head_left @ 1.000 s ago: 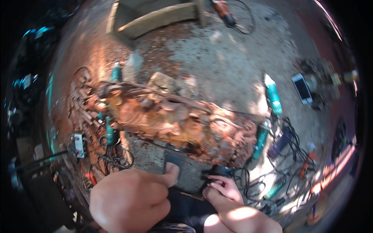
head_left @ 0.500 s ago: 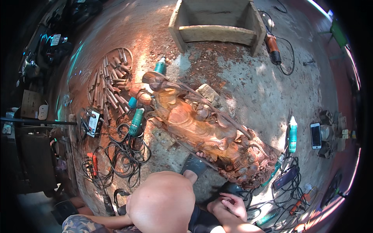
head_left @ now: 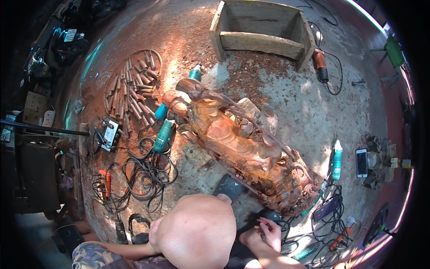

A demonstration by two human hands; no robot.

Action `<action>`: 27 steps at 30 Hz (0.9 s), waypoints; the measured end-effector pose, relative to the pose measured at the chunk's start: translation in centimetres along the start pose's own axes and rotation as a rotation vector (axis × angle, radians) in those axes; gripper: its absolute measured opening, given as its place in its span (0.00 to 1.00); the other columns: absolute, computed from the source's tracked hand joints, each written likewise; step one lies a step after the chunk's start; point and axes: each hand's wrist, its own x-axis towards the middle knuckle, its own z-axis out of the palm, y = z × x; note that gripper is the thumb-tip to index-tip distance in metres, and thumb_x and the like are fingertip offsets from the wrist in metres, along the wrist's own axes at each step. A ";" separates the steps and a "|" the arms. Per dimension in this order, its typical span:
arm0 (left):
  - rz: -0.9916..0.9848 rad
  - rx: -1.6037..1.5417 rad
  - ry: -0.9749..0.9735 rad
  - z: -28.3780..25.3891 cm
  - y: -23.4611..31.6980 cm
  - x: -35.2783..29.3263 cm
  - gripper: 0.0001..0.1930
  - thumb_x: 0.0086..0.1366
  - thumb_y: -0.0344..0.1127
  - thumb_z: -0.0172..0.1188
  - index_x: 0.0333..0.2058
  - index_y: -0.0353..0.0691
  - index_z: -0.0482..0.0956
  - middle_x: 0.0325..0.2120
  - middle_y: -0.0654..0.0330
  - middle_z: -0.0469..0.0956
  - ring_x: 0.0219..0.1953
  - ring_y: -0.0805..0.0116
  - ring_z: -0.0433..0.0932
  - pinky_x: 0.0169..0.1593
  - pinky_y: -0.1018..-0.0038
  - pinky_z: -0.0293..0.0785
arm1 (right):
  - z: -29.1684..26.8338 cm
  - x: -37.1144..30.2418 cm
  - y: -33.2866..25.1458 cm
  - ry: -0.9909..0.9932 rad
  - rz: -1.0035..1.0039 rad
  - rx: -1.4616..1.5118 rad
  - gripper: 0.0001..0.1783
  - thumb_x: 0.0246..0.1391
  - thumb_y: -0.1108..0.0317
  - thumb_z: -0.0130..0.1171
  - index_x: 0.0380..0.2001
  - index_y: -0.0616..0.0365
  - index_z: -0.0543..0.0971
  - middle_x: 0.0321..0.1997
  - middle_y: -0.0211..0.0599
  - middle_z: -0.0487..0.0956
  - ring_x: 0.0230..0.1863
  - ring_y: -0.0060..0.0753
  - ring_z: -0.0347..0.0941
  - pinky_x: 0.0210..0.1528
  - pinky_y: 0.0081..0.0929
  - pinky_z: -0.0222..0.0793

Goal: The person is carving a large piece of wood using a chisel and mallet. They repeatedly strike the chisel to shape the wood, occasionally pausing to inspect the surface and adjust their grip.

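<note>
A carved reddish-brown wooden sculpture (head_left: 244,145) lies slantwise on the floor in front of me, dense with relief at its lower right end. My left hand (head_left: 154,234) rests against the side of my raised bare knee (head_left: 197,231), its fingers mostly hidden. Low at the right, my right hand (head_left: 271,231) hangs loosely by my lower leg, fingers bent and apart, holding nothing. It is near the sculpture's lower end but not touching it. A dark shoe (head_left: 229,187) of mine stands close against the carving's near edge.
Chisels (head_left: 134,92) lie in a heap at the left, near a green power tool (head_left: 164,136) and tangled black cables (head_left: 145,175). A wooden box frame (head_left: 262,39) stands at the far side. Rightward are an orange grinder (head_left: 320,65), another green tool (head_left: 337,161) and a phone (head_left: 361,163).
The view has shifted, so the sculpture and far items sit farther right. My right hand's fingers, earlier stretched toward the left, are now bent and raised. The sculpture has not visibly moved.
</note>
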 end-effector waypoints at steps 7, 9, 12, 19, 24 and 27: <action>0.008 0.007 -0.009 0.1 -0.1 -0.1 0.33 0.70 0.50 0.34 0.53 0.24 0.74 0.42 0.46 0.82 0.44 0.58 0.81 0.50 0.66 0.75 | 0.0 -0.2 0.6 0.020 -0.025 0.026 0.16 0.67 0.73 0.54 0.55 0.69 0.76 0.50 0.44 0.83 0.41 0.30 0.84 0.34 0.19 0.76; 0.023 0.008 -0.037 -0.1 0.1 -0.2 0.33 0.70 0.50 0.34 0.54 0.24 0.74 0.42 0.47 0.82 0.44 0.59 0.81 0.50 0.66 0.75 | -0.1 -0.2 0.7 0.031 -0.012 0.049 0.16 0.67 0.74 0.54 0.55 0.69 0.76 0.50 0.44 0.83 0.41 0.29 0.83 0.34 0.17 0.75; 0.028 0.017 -0.092 -0.1 0.7 -0.3 0.32 0.70 0.49 0.34 0.53 0.25 0.75 0.42 0.48 0.82 0.44 0.60 0.81 0.50 0.66 0.75 | 0.0 -0.4 0.3 0.025 -0.004 0.068 0.16 0.66 0.74 0.55 0.55 0.69 0.76 0.50 0.43 0.83 0.41 0.29 0.83 0.34 0.15 0.74; 0.053 0.090 -0.067 0.8 2.9 0.5 0.28 0.68 0.46 0.37 0.49 0.28 0.76 0.39 0.50 0.82 0.41 0.59 0.79 0.47 0.65 0.73 | 1.5 -2.0 -2.0 0.046 -0.035 0.048 0.18 0.66 0.68 0.57 0.54 0.68 0.77 0.46 0.41 0.83 0.42 0.29 0.78 0.47 0.21 0.73; 0.071 0.111 -0.099 1.3 3.7 0.8 0.24 0.67 0.45 0.40 0.46 0.30 0.76 0.37 0.50 0.81 0.38 0.58 0.78 0.44 0.64 0.72 | 1.6 -1.8 -1.9 0.022 -0.068 0.035 0.18 0.66 0.68 0.57 0.55 0.67 0.77 0.46 0.41 0.83 0.42 0.29 0.80 0.45 0.21 0.73; 0.083 0.142 -0.127 1.5 4.6 1.4 0.22 0.65 0.44 0.42 0.43 0.31 0.76 0.35 0.51 0.81 0.37 0.58 0.78 0.43 0.63 0.71 | 1.0 -1.4 -0.6 0.006 -0.124 0.015 0.19 0.66 0.67 0.57 0.55 0.67 0.77 0.47 0.41 0.83 0.42 0.29 0.81 0.43 0.21 0.74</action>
